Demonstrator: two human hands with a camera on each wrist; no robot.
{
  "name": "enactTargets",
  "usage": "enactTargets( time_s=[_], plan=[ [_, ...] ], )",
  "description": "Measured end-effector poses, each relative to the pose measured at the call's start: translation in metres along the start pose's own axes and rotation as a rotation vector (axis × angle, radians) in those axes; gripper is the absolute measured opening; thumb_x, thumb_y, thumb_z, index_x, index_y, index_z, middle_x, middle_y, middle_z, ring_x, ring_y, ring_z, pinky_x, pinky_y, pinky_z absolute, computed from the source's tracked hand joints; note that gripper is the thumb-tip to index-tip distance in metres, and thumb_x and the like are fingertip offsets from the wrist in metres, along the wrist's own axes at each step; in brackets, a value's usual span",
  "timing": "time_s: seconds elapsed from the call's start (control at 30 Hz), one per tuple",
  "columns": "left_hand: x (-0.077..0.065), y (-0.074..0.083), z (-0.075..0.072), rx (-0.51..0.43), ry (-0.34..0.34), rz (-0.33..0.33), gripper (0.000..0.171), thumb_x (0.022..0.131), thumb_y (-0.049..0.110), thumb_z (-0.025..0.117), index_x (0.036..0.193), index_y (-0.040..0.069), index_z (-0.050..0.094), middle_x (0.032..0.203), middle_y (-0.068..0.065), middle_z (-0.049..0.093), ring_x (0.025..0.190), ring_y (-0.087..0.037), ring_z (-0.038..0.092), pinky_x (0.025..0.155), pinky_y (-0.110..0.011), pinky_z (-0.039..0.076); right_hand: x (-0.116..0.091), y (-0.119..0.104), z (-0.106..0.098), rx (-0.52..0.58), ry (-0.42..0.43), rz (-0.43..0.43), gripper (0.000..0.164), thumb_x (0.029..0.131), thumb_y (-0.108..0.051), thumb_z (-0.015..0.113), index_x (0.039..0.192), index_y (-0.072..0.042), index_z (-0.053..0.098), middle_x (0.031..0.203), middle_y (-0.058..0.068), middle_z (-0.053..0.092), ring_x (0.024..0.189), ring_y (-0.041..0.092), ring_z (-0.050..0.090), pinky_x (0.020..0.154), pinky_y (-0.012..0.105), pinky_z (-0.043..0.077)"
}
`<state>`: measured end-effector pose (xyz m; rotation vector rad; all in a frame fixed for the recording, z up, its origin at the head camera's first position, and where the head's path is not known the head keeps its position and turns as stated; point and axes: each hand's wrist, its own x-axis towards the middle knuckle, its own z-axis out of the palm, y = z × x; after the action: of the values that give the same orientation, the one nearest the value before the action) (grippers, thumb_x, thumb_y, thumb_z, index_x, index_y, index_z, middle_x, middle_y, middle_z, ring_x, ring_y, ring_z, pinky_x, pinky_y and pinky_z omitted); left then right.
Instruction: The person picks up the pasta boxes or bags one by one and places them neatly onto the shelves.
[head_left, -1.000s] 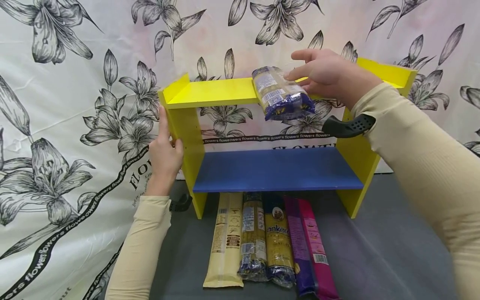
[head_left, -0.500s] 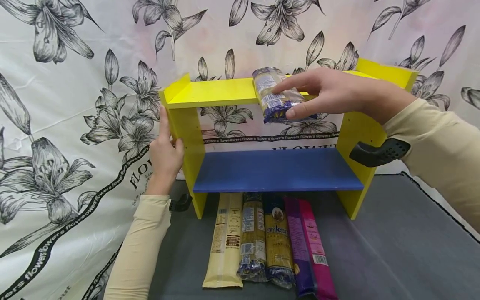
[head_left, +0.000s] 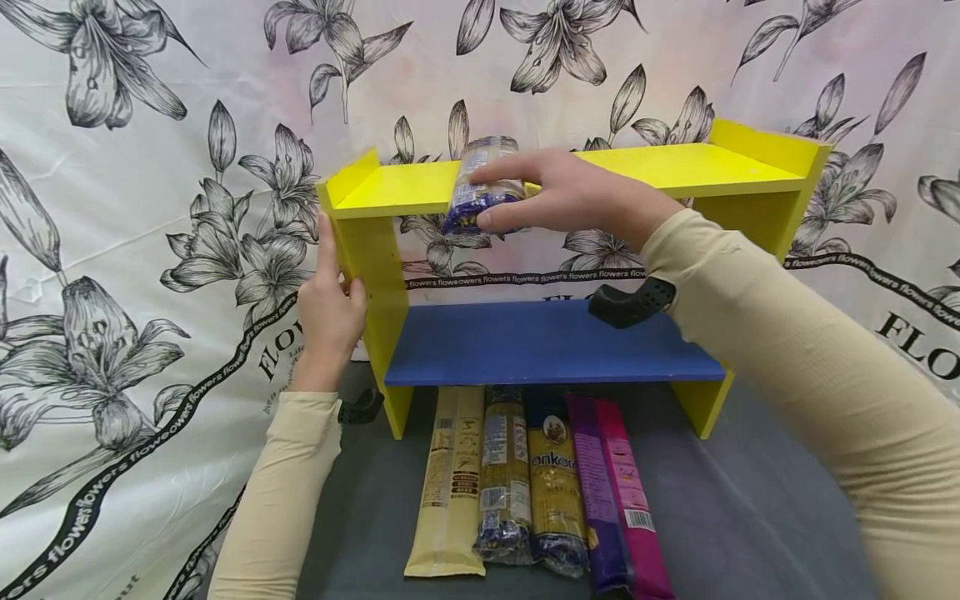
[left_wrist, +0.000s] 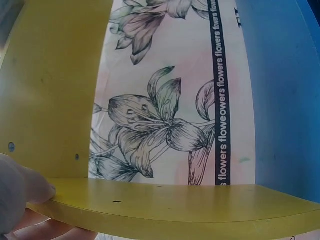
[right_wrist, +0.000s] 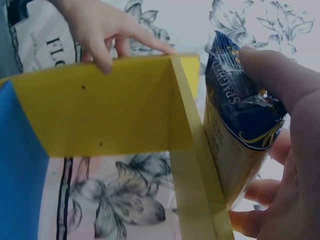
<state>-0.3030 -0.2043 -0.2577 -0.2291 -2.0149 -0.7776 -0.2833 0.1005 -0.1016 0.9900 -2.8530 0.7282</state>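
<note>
In the head view my right hand (head_left: 555, 192) grips a spaghetti pack (head_left: 474, 196) lying on the yellow top board of the shelf (head_left: 420, 183). Its blue end juts past the front edge of that board. The right wrist view shows the thumb on one side of the spaghetti pack (right_wrist: 240, 120) and fingers on the other. My left hand (head_left: 330, 312) holds the shelf's left side panel near its front edge. Thumb and fingers lie on opposite faces of that yellow panel (left_wrist: 150, 205) in the left wrist view.
A blue lower board (head_left: 555, 342) spans the shelf. Beneath it, on the grey surface (head_left: 750, 500), lie a cream pack (head_left: 448, 492), two clear-and-blue spaghetti packs (head_left: 558, 492) and a purple-pink pack (head_left: 615, 492). A flower-print cloth (head_left: 187, 333) hangs behind.
My right hand shifted from the pack's right side to a grip over it, and the spaghetti pack moved left along the top board. The left hand stayed put.
</note>
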Motion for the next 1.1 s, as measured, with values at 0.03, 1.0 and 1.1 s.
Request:
enactTargets(
  time_s=[0.03, 1.0, 1.1],
  plan=[
    [0.000, 0.000, 0.000, -0.001, 0.000, 0.000, 0.081, 0.091, -0.005, 0.058, 0.163, 0.013, 0.025, 0.075, -0.038, 0.064, 0.078, -0.052, 0.071, 0.067, -0.053, 0.061, 0.005, -0.002, 0.003, -0.001, 0.007, -0.008, 0.066, 0.095, -0.049, 0.063, 0.156, -0.033, 0.043, 0.167, 0.000, 0.033, 0.154, 0.029, 0.030, 0.119, 0.057, 0.033],
    [-0.004, -0.003, 0.002, 0.053, -0.012, 0.058, 0.078, 0.095, -0.003, 0.056, 0.164, 0.011, 0.021, 0.071, -0.029, 0.063, 0.058, -0.043, 0.062, 0.068, -0.052, 0.060, 0.077, -0.060, 0.057, -0.273, 0.053, -0.095, 0.063, 0.101, -0.058, 0.042, 0.159, -0.035, 0.037, 0.162, -0.002, 0.040, 0.140, 0.021, 0.046, 0.117, 0.041, 0.038],
    [-0.003, -0.005, 0.001, 0.022, 0.005, 0.107, 0.075, 0.094, -0.003, 0.055, 0.161, 0.008, 0.026, 0.078, -0.030, 0.067, 0.055, -0.044, 0.061, 0.069, -0.053, 0.061, 0.080, -0.066, 0.060, -0.300, 0.048, -0.097, 0.062, 0.101, -0.058, 0.040, 0.159, -0.036, 0.034, 0.165, -0.003, 0.037, 0.147, 0.022, 0.041, 0.124, 0.050, 0.026]
  ],
)
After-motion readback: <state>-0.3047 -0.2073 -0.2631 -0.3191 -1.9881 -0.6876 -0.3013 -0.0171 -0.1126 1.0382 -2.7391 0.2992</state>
